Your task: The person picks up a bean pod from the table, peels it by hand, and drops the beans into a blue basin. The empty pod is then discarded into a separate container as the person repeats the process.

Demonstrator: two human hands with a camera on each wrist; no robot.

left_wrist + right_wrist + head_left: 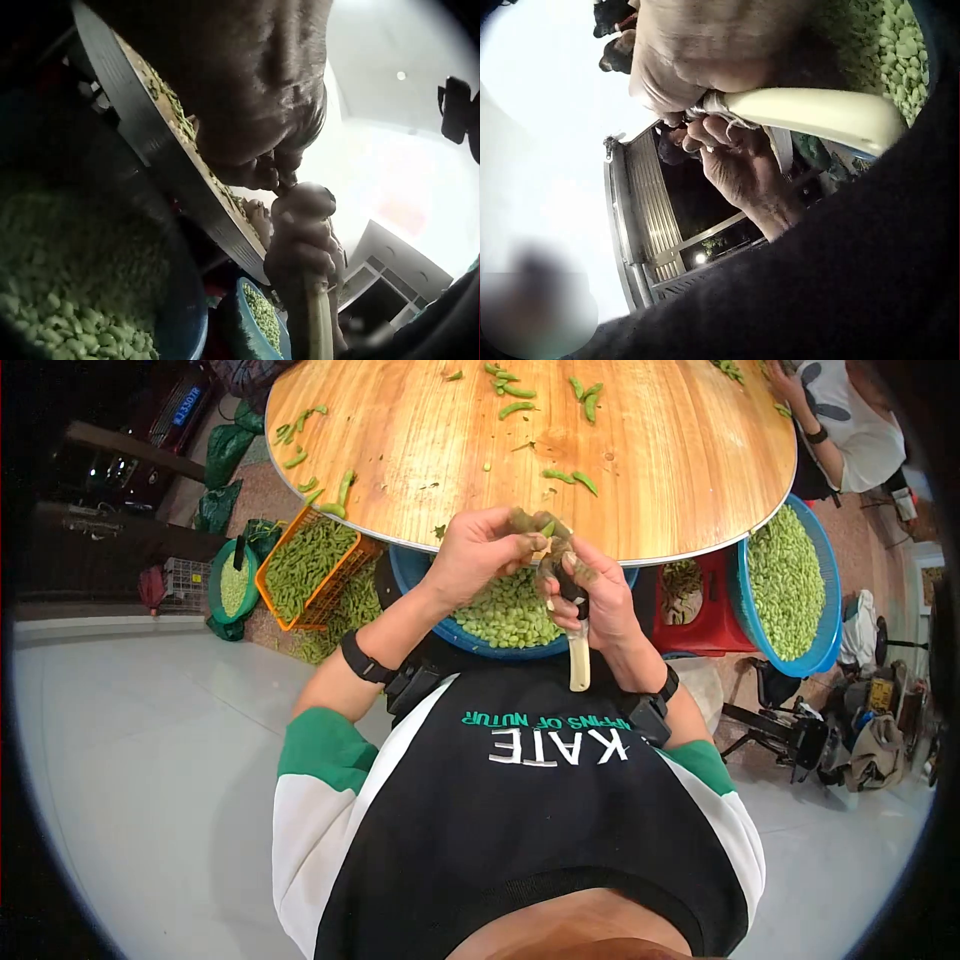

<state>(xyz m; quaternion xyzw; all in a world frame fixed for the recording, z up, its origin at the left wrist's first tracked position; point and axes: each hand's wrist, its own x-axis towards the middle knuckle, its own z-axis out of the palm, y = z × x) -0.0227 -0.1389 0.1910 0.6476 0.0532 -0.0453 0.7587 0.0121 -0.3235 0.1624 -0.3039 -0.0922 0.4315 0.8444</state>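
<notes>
In the head view my left hand [480,560] pinches a small green bean pod [547,530] between thumb and fingers, over the basin near the table's edge. My right hand [605,595] meets it there, fingertips close to the pod. Its fingers curl round a cream-handled tool [579,660], whose handle points back toward my chest; the other end is hidden in the hand. From the right wrist, the cream handle [817,116] shows a cloth strip [724,109] tied at its inner end. In the left wrist view the right hand [304,240] grips the handle below my left hand [262,97].
Below my hands stands a blue basin [405,565] of shelled beans. Scattered pods [515,408] lie on the round wooden table [660,470]. To the left is an orange crate [268,585] of pods; to the right, another blue basin [832,610] and a red stool [700,630]. Another person [850,420] sits far right.
</notes>
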